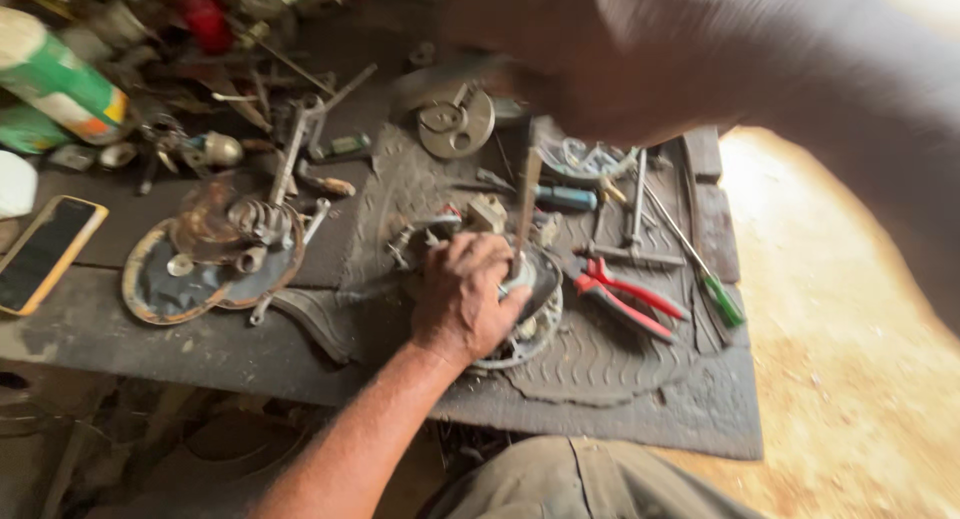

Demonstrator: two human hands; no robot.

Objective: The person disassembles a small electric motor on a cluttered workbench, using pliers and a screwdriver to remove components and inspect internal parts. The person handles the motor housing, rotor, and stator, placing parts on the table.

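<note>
A round metal hub part [530, 324] lies flat on the ribbed rubber mat [600, 369] near the front of the worktop [150, 339]. A thin punch-like rod [526, 204] stands on it, long axis near upright, tip down. The left hand [465, 297] clamps the hub, fingers curled on its rim. The right hand [570, 59] is a raised blur; its grip cannot be made out. Red-handled pliers [625, 301] lie just right.

Round metal part [530, 324] lying on rubber mat [600, 369]; pliers [625, 299] lying right of it, phone [45, 251] lying far left.
</note>
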